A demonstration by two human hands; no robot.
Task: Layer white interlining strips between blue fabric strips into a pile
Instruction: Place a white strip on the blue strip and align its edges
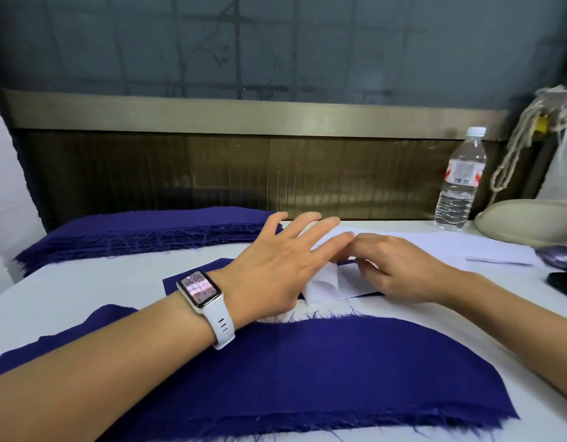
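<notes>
Left of the water bottle (461, 180), right hand (400, 269) pinches white interlining strip (323, 285); left hand (276, 266) lies spread open.

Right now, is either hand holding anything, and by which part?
The right hand pinches the white interlining strip close to its curled-up end; the left hand, fingers straight, grips nothing.

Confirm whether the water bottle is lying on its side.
No, the water bottle stands upright, with its white cap at the top.
</notes>
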